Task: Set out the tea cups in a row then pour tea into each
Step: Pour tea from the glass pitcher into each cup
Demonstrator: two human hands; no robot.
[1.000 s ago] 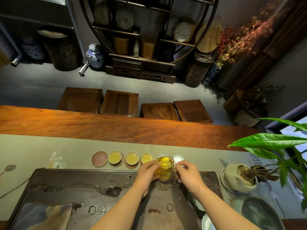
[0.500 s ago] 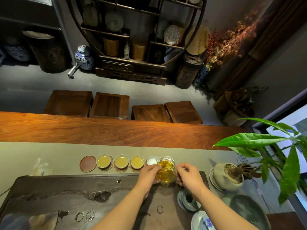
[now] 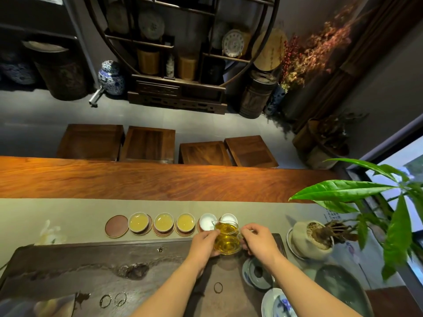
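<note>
Glass pitcher (image 3: 227,237) of amber tea is clamped between left hand (image 3: 204,244) and right hand (image 3: 259,241), over the dark tea tray (image 3: 96,266). Just beyond the hands, two empty white cups (image 3: 207,221) are seen; further left, three filled cups (image 3: 163,222) and a bare coaster (image 3: 116,226) are aligned on the tabletop (image 3: 57,213).

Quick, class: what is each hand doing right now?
Left hand: closed around the glass pitcher of tea.
Right hand: fingers curled at the pitcher's handle side, holding it.

Left of tray: I see the dark stone tea tray (image 3: 68,266) bare, free passage.
Far side: row of small white porcelain cups (image 3: 185,222) blocks.
Right: grey lidded bowl (image 3: 257,272), beige pot (image 3: 307,242), green leafy plant (image 3: 343,191) crowd me.
</note>
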